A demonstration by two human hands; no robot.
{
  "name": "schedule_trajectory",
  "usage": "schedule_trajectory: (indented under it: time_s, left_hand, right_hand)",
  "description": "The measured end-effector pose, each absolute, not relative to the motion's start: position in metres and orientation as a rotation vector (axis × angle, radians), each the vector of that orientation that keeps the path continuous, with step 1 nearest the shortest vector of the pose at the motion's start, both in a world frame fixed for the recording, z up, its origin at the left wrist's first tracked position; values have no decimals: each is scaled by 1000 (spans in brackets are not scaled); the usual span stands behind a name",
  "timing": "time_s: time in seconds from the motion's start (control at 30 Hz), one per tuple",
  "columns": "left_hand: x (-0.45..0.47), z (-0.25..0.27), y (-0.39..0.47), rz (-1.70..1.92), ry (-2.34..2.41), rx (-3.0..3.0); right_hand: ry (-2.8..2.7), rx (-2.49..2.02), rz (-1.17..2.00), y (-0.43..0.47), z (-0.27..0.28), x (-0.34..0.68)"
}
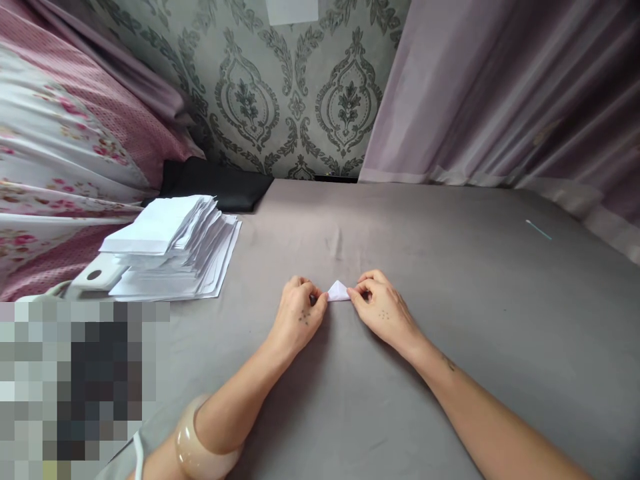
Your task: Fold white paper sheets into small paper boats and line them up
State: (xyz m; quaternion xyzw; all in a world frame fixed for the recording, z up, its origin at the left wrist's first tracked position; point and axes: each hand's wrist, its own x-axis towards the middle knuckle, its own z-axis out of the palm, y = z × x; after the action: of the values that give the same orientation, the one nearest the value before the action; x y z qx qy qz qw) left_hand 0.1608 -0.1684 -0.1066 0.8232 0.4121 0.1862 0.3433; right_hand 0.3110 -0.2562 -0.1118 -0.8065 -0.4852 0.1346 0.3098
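Observation:
Between my two hands is a small piece of folded white paper (339, 291), its top coming to a point like a triangle. My left hand (301, 310) pinches its left corner between thumb and fingers. On the other side, my right hand (379, 303) grips the right corner in the same way. Both hands rest low over the grey cloth (350, 400), near its middle. My fingers cover the paper's outer ends, so only the centre shows.
At the left stands a tall, uneven stack of white paper (170, 230), partly over a white object with a dark round spot (95, 274). A black folded item (220, 183) lies behind it. A thin pale stick (539, 229) lies far right. Curtains (475, 87) hang on both sides.

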Motion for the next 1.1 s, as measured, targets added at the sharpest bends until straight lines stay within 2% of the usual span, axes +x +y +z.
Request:
schedule_trajectory:
  time_s: [0.5,0.63,0.8,1.1]
  left_hand:
    - [161,-113,-166,482,1049,2205]
    - [161,-111,-168,480,850,2447]
    - [160,-101,-169,238,496,2744]
    - [165,-94,-196,-123,543,3142]
  right_hand:
    - [-1246,-2147,444,-254,-112,314]
    - [-1262,-2149,389,-253,-113,318]
    - [-1420,-2050,368,-261,-113,321]
    - [-1985,-2181,-32,-290,-102,294]
